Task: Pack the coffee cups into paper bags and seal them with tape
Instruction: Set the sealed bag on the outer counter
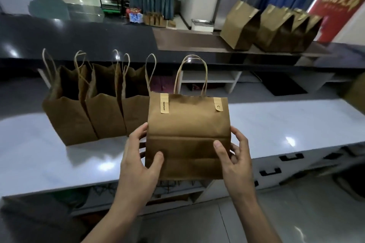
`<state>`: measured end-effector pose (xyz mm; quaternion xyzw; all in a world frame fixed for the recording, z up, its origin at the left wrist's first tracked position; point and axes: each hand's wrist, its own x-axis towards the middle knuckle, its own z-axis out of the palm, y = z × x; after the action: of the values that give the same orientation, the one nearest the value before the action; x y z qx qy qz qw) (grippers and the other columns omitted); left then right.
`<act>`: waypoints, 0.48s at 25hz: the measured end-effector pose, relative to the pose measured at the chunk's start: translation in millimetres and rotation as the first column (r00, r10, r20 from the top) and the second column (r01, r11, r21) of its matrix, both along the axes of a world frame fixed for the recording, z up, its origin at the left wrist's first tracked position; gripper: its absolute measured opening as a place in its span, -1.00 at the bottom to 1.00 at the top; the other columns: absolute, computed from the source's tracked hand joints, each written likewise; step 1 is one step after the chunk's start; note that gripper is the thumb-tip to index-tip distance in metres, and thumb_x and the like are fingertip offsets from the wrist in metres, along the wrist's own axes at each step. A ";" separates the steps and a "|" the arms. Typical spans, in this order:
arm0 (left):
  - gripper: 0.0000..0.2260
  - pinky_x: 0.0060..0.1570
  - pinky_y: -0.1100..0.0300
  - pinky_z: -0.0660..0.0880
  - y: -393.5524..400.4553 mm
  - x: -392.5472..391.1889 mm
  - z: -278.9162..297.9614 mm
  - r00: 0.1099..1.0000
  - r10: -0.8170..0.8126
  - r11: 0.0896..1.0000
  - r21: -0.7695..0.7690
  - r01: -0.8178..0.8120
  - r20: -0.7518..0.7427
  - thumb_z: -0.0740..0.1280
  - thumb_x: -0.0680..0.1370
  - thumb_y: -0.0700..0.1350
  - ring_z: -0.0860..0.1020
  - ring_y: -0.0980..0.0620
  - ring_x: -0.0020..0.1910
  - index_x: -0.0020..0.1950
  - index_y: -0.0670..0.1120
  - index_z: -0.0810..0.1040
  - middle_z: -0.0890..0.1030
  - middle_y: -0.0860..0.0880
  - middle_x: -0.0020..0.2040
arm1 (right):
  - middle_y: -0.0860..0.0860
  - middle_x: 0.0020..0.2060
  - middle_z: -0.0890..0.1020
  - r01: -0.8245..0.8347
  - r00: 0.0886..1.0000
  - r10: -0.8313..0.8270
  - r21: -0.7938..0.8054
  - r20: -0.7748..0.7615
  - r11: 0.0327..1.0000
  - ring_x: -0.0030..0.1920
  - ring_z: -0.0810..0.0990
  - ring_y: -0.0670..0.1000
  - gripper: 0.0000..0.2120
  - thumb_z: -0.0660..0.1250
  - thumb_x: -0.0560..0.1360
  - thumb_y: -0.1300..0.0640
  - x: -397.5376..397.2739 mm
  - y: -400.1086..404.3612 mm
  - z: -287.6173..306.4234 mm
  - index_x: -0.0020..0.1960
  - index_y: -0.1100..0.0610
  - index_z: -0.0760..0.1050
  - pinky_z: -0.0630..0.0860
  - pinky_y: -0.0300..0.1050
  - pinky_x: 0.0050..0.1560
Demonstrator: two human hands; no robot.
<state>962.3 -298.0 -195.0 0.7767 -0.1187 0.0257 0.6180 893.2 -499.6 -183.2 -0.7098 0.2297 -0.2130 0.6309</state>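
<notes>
The taped bag (188, 136), thin and crushable with cups presumably inside, is gripped low at both sides by the left hand (141, 161) and right hand (235, 156), best kept upright.

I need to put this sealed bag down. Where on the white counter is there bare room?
Bare counter lies right of the sealed bag held between left hand and right hand. Another patch sits front-left, before the open bags. That back-left row is crowded.

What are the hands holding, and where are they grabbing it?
Both hands hold the taped paper bag by its lower sides: left hand on the left edge, right hand on the right edge, thumbs on the front.
</notes>
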 end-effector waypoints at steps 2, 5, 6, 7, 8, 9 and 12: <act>-0.41 0.10 0.27 0.44 -6.7 19.7 3.9 0.998 -0.069 0.998 0.006 0.069 -0.011 0.40 0.56 -0.16 0.45 0.29 0.21 0.41 0.36 0.27 0.42 0.36 0.26 | -0.16 0.18 0.58 0.048 0.999 -0.048 0.004 0.013 0.999 0.17 0.62 -0.08 -0.49 0.37 0.45 -0.21 9.2 -3.9 3.5 0.36 -0.38 0.31 0.59 -0.26 -0.11; -0.41 0.14 0.31 0.41 -16.1 48.8 10.1 0.988 -0.154 0.988 0.025 0.154 -0.022 0.39 0.56 -0.14 0.42 0.27 0.26 0.37 0.42 0.25 0.42 0.36 0.27 | -0.13 0.16 0.62 0.127 0.991 -0.127 0.001 0.044 0.992 0.17 0.62 -0.09 -0.51 0.36 0.46 -0.20 25.5 -9.4 7.3 0.36 -0.36 0.32 0.56 -0.26 -0.07; -0.41 0.19 0.23 0.43 -20.1 59.2 12.5 0.985 -0.170 0.985 0.028 0.170 -0.021 0.40 0.56 -0.14 0.42 0.22 0.29 0.37 0.42 0.25 0.43 0.33 0.28 | -0.13 0.15 0.64 0.147 0.988 -0.147 0.003 0.056 0.989 0.16 0.63 -0.11 -0.51 0.36 0.46 -0.20 30.7 -11.0 9.4 0.35 -0.36 0.33 0.55 -0.28 -0.06; -0.40 0.24 0.13 0.45 -24.5 68.6 15.1 0.983 -0.182 0.983 0.030 0.183 -0.018 0.40 0.55 -0.14 0.42 0.17 0.31 0.38 0.41 0.26 0.43 0.31 0.29 | -0.12 0.14 0.65 0.163 0.984 -0.163 0.003 0.066 0.987 0.15 0.64 -0.13 -0.52 0.36 0.47 -0.19 35.6 -13.0 10.8 0.35 -0.36 0.33 0.55 -0.30 -0.07; -0.40 0.27 0.05 0.47 -29.7 78.2 17.8 0.980 -0.196 0.980 0.033 0.196 -0.017 0.40 0.55 -0.14 0.41 0.14 0.32 0.39 0.40 0.26 0.43 0.32 0.29 | -0.13 0.13 0.66 0.178 0.981 -0.178 0.004 0.077 0.984 0.13 0.64 -0.15 -0.51 0.35 0.47 -0.18 40.3 -14.8 13.6 0.37 -0.34 0.32 0.56 -0.32 -0.09; -0.40 0.27 -0.01 0.48 -36.1 88.5 19.8 0.978 -0.208 0.977 0.042 0.209 -0.014 0.40 0.55 -0.14 0.41 0.12 0.32 0.40 0.39 0.26 0.42 0.34 0.28 | -0.12 0.10 0.67 0.191 0.977 -0.191 0.008 0.091 0.982 0.10 0.66 -0.17 -0.52 0.35 0.49 -0.15 45.6 -18.4 14.4 0.38 -0.30 0.33 0.57 -0.34 -0.13; -0.42 0.22 -0.06 0.53 -55.3 112.9 27.8 0.974 -0.227 0.972 0.057 0.228 -0.010 0.41 0.54 -0.11 0.45 0.09 0.29 0.38 0.39 0.27 0.43 0.36 0.26 | -0.07 0.04 0.71 0.226 0.962 -0.229 0.040 0.146 0.973 0.03 0.68 -0.22 -0.57 0.37 0.55 0.00 60.6 -30.0 18.9 0.38 -0.20 0.38 0.56 -0.41 -0.15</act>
<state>1075.2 -353.3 -167.2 0.7757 -0.2065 -0.0502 0.5943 953.8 -529.5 -164.3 -0.6533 0.2641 -0.3341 0.6260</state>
